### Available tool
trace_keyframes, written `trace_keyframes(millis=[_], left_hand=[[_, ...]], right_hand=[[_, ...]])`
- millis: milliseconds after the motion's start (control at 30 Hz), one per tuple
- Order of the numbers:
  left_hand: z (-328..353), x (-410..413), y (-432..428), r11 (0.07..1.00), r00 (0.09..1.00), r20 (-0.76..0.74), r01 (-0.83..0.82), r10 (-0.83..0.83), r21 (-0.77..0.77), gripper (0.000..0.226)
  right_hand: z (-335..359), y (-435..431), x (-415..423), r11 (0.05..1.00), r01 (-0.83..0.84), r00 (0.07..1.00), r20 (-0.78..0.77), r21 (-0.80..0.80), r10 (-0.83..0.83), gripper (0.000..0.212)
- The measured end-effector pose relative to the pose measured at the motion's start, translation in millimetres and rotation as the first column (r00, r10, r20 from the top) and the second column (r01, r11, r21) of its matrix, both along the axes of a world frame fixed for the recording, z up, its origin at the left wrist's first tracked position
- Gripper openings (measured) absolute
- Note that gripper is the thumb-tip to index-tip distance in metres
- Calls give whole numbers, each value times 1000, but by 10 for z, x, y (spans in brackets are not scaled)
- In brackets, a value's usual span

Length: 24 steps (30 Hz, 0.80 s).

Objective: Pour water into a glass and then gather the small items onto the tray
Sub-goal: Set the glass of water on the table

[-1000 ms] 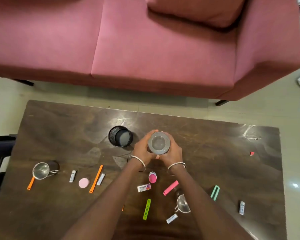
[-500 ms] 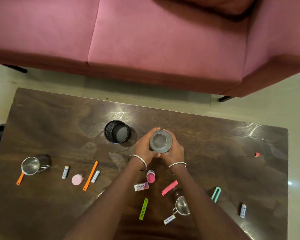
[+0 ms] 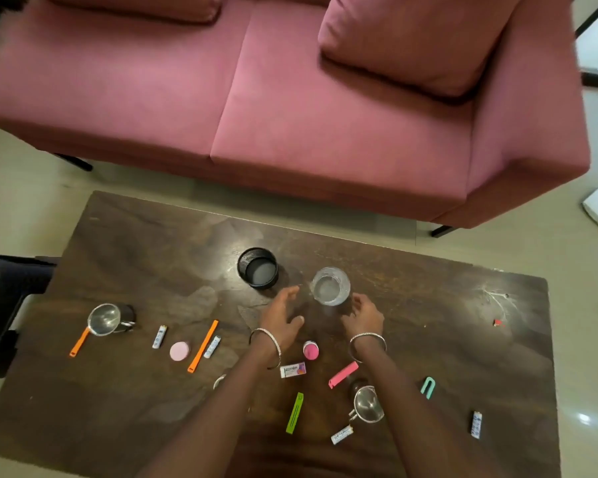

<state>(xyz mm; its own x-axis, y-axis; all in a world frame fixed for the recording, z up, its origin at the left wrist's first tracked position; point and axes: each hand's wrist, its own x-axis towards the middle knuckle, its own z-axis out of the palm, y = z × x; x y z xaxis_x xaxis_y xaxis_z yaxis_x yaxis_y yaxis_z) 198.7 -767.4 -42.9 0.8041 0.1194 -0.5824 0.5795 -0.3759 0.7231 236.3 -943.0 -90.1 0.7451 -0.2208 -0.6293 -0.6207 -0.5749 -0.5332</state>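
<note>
Head view: the glass [image 3: 331,286] stands mid-frame on the table [image 3: 152,253]; whether it holds water, I cannot tell. Left hand [image 3: 280,315] and right hand [image 3: 363,313] flank it, fingers loose, holding nothing. Small items like the pink clip [image 3: 343,374] lie scattered across the lower frame, apparently ungathered; no tray shows.

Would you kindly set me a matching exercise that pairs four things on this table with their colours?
Things:
1. glass
2. mesh cup
3. round lid
4. U-shaped clip

Colours:
A. teal
B. black
C. clear
D. pale pink

Pairs: 1-C, 2-B, 3-D, 4-A
</note>
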Motion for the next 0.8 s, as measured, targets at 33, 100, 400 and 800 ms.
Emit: trace_keyframes(millis=[33, 100, 400, 800], left_hand=[[72, -105, 76, 1000, 1000, 16, -10, 10, 2, 53], [230, -325, 231, 999, 998, 30, -51, 51, -18, 46], [868, -1263, 966, 973, 968, 101, -228, 231, -38, 29], [1289, -2750, 2817, 892, 870, 213, -451, 444, -19, 21]], right_hand=[[108, 25, -84, 1000, 1, 1000, 23, -23, -1, 46], [344, 118, -286, 999, -2, 997, 78, -38, 5, 38], [1205, 926, -1164, 996, -58, 976, 214, 66, 43, 24], [1715, 3029, -2352, 955, -283, 908, 345, 93, 236, 21]])
